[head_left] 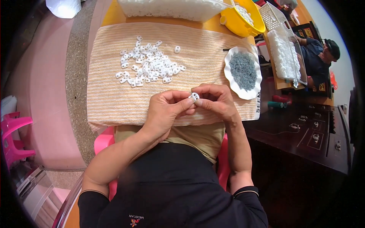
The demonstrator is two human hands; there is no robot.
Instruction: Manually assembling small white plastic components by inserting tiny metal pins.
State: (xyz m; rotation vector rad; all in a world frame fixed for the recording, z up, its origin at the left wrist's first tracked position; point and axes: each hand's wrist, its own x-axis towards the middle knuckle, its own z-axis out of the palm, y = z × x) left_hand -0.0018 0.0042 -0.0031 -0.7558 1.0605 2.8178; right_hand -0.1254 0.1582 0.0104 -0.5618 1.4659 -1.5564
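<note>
Near the towel's front edge, my left hand and my right hand meet with their fingertips pinched round one small white two-hole cord lock. Its lower part is hidden by my thumbs. Beyond my hands spreads a loose pile of similar white two-hole pieces. One piece lies apart, right of the pile. To the right, a white scalloped dish holds a heap of tiny grey pieces, which look like small springs.
The striped towel covers the table. At the back stand a clear bin of white parts and a yellow basin. On the right, a person sits by another white-filled bin. Pink stools stand left.
</note>
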